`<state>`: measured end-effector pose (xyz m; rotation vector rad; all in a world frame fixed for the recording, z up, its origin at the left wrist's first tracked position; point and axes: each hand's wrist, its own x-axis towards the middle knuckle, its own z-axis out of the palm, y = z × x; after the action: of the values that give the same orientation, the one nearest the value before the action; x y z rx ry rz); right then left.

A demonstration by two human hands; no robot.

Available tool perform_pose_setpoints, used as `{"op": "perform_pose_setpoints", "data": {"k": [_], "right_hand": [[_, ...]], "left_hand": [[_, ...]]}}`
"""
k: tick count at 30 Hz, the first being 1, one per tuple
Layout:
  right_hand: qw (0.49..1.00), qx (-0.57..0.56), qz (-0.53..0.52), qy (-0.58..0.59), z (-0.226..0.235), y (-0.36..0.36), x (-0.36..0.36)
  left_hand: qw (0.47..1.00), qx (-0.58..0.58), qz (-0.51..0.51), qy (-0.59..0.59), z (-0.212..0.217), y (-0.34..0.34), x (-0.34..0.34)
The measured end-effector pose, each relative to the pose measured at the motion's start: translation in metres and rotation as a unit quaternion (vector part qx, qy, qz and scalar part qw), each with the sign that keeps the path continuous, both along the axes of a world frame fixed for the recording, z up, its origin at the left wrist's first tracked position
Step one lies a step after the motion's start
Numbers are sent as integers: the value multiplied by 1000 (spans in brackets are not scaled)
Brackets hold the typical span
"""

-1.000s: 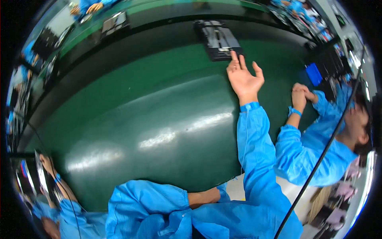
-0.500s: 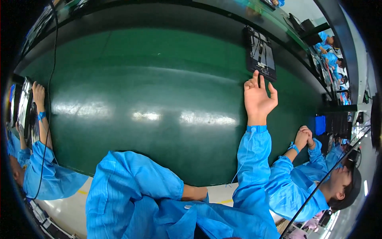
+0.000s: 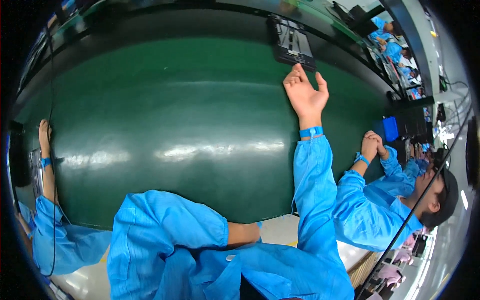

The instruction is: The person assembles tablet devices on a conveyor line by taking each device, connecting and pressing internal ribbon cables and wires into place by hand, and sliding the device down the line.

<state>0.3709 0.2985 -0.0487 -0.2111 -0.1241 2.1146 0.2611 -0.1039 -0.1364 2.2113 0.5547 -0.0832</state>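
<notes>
My right hand (image 3: 305,95) reaches far forward, palm up, with its thumb spread and the other fingers partly curled. One fingertip meets or overlaps the near edge of an opened tablet-like device (image 3: 295,42); whether it presses on it I cannot tell. The device has a black frame, silvery panels and small inner parts showing. A blue band with a thin cord circles my right wrist. Of my left hand (image 3: 244,234) only skin near the wrist shows, past the sleeve bent across my body at the table's near edge. Its fingers are hidden.
The table has a glossy green mat (image 3: 175,110) with a dark raised ledge (image 3: 210,15) behind it. Co-workers in blue sit on both sides, one with clasped hands (image 3: 372,145) at right. A blue bin (image 3: 390,129) stands beyond. A black cable (image 3: 52,165) hangs at left.
The view has turned, so the device and my right hand appear farther left and higher. The fingers of my right hand look more curled. A co-worker's arm at left appears lower.
</notes>
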Motion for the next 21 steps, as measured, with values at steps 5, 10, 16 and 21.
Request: {"op": "perform_pose_setpoints", "data": {"k": [5,10,16,21], "right_hand": [[1000,-7,-4,-12,-12,15,-3],[989,54,-51,-125,-9,11,-14],[961,152,-88,-214,-15,14,-30],[949,181,-98,-237,-11,10,-35]], "left_hand": [[999,39,-24,-5,1,4,5],[994,92,-67,-2,1,12,18],[982,142,-120,32,-4,14,14],[978,114,-146,94,22,28,17]]}}
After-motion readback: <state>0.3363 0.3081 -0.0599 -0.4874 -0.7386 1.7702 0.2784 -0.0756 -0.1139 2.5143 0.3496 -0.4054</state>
